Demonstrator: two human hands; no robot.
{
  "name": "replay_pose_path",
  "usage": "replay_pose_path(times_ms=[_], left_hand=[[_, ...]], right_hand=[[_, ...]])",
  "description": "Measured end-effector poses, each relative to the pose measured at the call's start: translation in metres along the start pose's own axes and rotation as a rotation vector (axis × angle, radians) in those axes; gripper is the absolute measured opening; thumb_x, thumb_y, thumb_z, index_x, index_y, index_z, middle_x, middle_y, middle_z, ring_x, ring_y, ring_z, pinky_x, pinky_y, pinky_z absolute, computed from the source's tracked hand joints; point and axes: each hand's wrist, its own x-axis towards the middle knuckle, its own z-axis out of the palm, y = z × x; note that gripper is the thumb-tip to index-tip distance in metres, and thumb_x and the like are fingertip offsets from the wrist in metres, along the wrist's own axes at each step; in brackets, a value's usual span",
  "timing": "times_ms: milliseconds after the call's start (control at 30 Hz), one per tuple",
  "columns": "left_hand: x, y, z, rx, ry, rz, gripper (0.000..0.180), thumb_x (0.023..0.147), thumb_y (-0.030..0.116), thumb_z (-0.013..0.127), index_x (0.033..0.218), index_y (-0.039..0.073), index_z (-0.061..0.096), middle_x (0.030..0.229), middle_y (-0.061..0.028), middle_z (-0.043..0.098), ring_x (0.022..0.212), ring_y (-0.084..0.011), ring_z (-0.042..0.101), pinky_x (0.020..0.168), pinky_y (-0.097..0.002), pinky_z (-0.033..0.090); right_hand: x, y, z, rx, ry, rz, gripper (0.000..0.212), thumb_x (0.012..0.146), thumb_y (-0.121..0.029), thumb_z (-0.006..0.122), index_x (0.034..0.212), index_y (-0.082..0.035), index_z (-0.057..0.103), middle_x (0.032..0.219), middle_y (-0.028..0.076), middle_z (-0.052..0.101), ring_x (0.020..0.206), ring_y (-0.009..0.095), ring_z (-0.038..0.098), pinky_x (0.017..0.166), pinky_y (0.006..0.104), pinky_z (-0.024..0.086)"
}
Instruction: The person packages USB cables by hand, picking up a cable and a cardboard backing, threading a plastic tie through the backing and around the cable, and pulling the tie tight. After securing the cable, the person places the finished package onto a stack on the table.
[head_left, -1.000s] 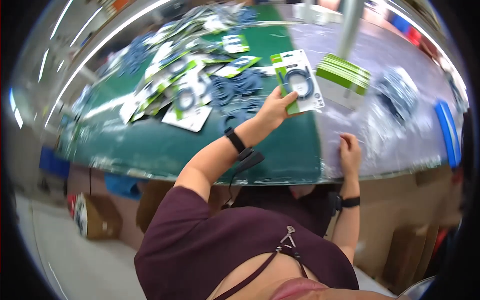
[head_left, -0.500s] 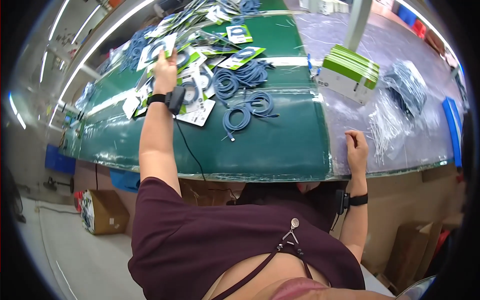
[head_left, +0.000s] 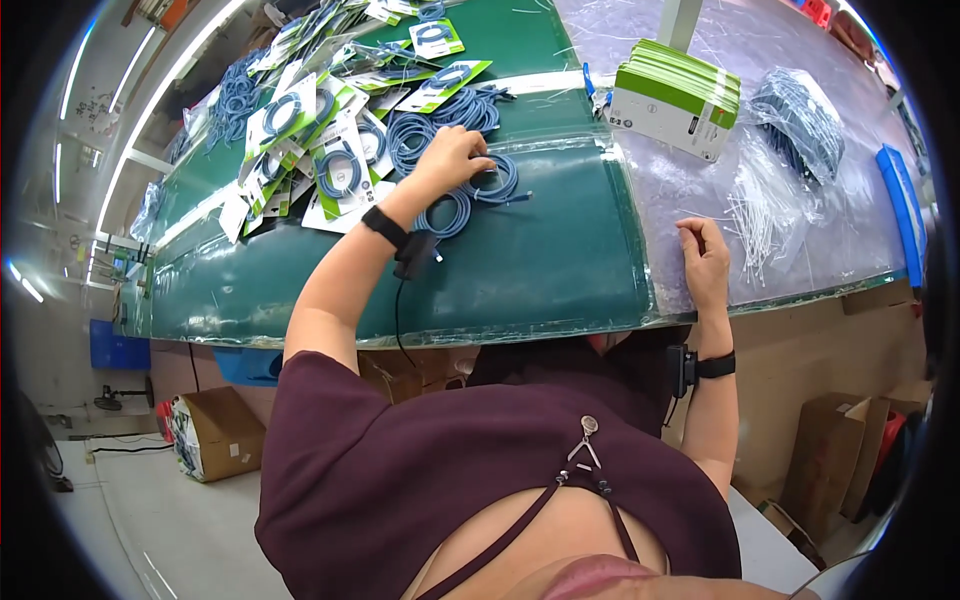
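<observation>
We saw the left hand (head_left: pixel 452 160) above the green mat (head_left: pixel 545 275), its fingers bent downward over the loose coiled blue cables (head_left: pixel 465 211), which lay in front of the person, near the middle of the table; we could not tell whether the fingertips pinched a cable or only touched one. The thicker heap of blue coils (head_left: pixel 406 142) was just beyond this hand. To its left we found a pile of carded cables (head_left: pixel 338 175), white and green, lying across each other at various angles. The right hand (head_left: pixel 706 258) was over the lilac mat (head_left: pixel 665 190), with its fingers curled and the thumb close to the forefinger; whether something thin was between them, we could not tell. Nearest to it, on its right, were thin white strips (head_left: pixel 757 222), and behind these a clear plastic bag (head_left: pixel 797 118) with dark blue contents. Farther ahead we noticed a row of green-and-white cards (head_left: pixel 672 105), standing tightly together.
</observation>
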Motion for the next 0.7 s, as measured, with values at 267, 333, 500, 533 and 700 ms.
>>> replay_pose_path(times_ms=[267, 333, 500, 533, 700], left_hand=[[0.033, 0.026, -0.021, -0.466, 0.066, -0.096, 0.015, 0.078, 0.011, 0.072, 0.084, 0.005, 0.059, 0.08, -0.0078, 0.065, 0.076, -0.0186, 0.064, 0.064, -0.0253, 0.048], [0.041, 0.041, -0.024, -0.677, 0.099, -0.102, 0.014, 0.08, 0.009, 0.071, 0.085, 0.004, 0.058, 0.08, -0.0073, 0.065, 0.075, -0.0167, 0.064, 0.064, -0.0244, 0.048], [0.059, 0.111, -0.027, -1.313, 0.103, -0.229, 0.012, 0.086, 0.005, 0.066, 0.091, 0.003, 0.055, 0.081, -0.0049, 0.066, 0.073, -0.0104, 0.063, 0.065, -0.0213, 0.048], [0.061, 0.124, -0.027, -1.406, 0.098, -0.299, 0.011, 0.088, 0.004, 0.065, 0.092, 0.003, 0.055, 0.081, -0.0042, 0.066, 0.073, -0.009, 0.062, 0.065, -0.0206, 0.049], [0.064, 0.156, 0.005, -1.172, 0.02, -0.123, 0.017, 0.088, 0.005, 0.065, 0.101, 0.003, 0.054, 0.09, -0.0064, 0.066, 0.081, -0.0098, 0.062, 0.069, -0.0209, 0.049]], right_hand=[[0.003, -0.001, -0.001, -0.022, 0.032, -0.007, 0.007, 0.09, -0.003, 0.058, 0.095, -0.003, 0.063, 0.083, 0.002, 0.056, 0.071, 0.009, 0.05, 0.064, 0.0232, 0.041], [0.005, -0.011, 0.0, -0.055, 0.052, -0.005, 0.007, 0.091, -0.003, 0.058, 0.097, -0.004, 0.062, 0.083, 0.0, 0.056, 0.072, 0.008, 0.05, 0.064, 0.0225, 0.041], [0.013, -0.046, 0.025, 0.336, -0.129, 0.033, 0.026, 0.089, -0.002, 0.06, 0.115, -0.004, 0.058, 0.092, 0.003, 0.058, 0.072, 0.009, 0.057, 0.064, 0.0225, 0.048], [0.013, -0.054, 0.031, 0.507, -0.165, 0.125, 0.032, 0.089, -0.003, 0.061, 0.121, -0.003, 0.055, 0.094, 0.004, 0.058, 0.071, 0.009, 0.057, 0.064, 0.0225, 0.049], [0.016, -0.071, 0.029, 0.871, -0.174, 0.235, 0.035, 0.092, -0.006, 0.06, 0.125, -0.001, 0.05, 0.097, 0.004, 0.06, 0.07, 0.01, 0.057, 0.063, 0.0237, 0.049]])
